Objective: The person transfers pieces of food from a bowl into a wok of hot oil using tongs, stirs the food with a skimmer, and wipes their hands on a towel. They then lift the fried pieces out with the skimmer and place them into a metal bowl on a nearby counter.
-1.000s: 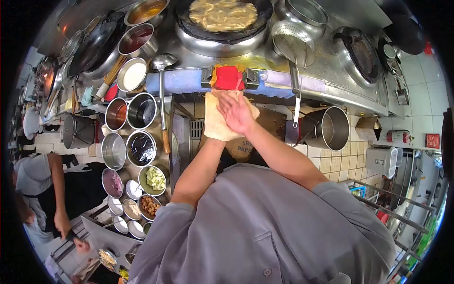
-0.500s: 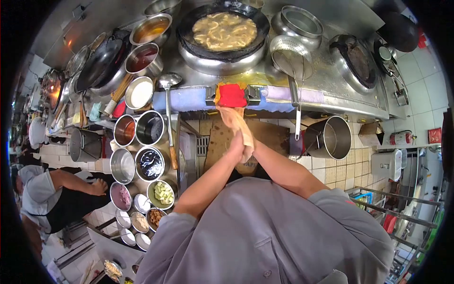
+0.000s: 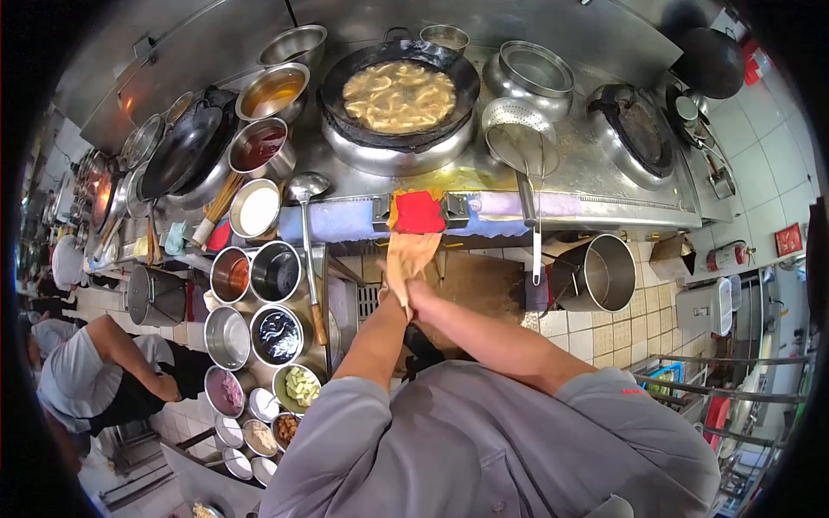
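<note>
A tan cloth (image 3: 413, 255) hangs from the front edge of the stove counter, below a folded red cloth (image 3: 420, 212). My left hand (image 3: 391, 285) and my right hand (image 3: 418, 295) are together at its lower end, with the cloth gathered between them. Some of the fingers are hidden in its folds. Beyond the counter edge, a black wok (image 3: 466, 82) on a steel burner ring holds pale pieces frying in bubbling oil (image 3: 400, 97).
A perforated strainer (image 3: 522, 129) and a long-handled ladle (image 3: 307, 185) rest on either side. Bowls of sauces and a bowl of cut green vegetables (image 3: 299, 386) stand at left. A deep pot (image 3: 610, 272) is at right. A co-worker (image 3: 104, 367) stands at far left.
My hands have shifted left with the lower end of the tan cloth, which now spreads wider. My view has tilted up, showing more behind the wok. The co-worker's arm has moved.
</note>
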Action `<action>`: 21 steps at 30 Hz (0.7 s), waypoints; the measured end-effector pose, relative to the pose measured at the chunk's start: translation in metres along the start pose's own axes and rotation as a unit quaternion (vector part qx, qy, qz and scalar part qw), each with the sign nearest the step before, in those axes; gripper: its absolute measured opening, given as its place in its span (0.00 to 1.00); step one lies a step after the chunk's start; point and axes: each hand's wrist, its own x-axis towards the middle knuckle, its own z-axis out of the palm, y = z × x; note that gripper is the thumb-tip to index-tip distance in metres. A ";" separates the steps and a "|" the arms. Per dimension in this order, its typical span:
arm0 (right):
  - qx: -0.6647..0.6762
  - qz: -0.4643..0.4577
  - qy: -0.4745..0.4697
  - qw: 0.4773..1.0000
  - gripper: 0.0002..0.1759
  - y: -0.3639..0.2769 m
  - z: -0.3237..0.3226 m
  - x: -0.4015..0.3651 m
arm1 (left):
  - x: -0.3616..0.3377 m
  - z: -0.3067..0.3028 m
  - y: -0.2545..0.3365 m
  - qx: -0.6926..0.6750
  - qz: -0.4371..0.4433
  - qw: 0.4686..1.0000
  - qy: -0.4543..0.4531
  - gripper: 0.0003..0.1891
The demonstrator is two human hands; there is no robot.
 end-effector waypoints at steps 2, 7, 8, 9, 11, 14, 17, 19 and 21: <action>0.018 0.038 -0.092 0.995 0.29 -0.045 -0.003 -0.045 | -0.002 0.001 -0.001 0.029 0.011 0.999 0.020 0.19; -0.257 0.139 -0.042 0.955 0.32 -0.027 -0.040 -0.031 | -0.008 0.001 -0.023 0.145 0.018 0.986 0.076 0.20; -0.187 0.159 -0.102 0.964 0.32 -0.030 -0.033 -0.047 | -0.009 0.001 -0.030 0.176 0.016 0.981 0.085 0.20; -0.119 0.177 -0.159 0.964 0.33 -0.032 -0.030 -0.065 | -0.008 0.001 -0.037 0.202 0.012 0.976 0.086 0.20; -0.306 0.051 -0.035 0.950 0.33 -0.031 -0.006 -0.092 | -0.010 0.001 -0.048 0.256 0.002 0.964 0.068 0.20; -0.391 -0.079 0.033 0.917 0.22 -0.011 -0.047 -0.058 | -0.001 0.013 -0.060 0.334 0.003 0.942 0.014 0.20; -0.296 -0.080 -0.033 0.951 0.17 -0.057 -0.063 -0.069 | 0.009 0.024 -0.068 0.426 0.018 0.903 -0.054 0.21; -0.260 -0.180 -0.240 0.918 0.19 -0.092 -0.064 -0.071 | 0.016 0.033 -0.076 0.487 0.027 0.866 -0.109 0.21; -0.345 -0.205 -0.358 0.843 0.20 -0.110 -0.053 -0.049 | 0.023 0.046 -0.083 0.543 0.035 0.823 -0.163 0.21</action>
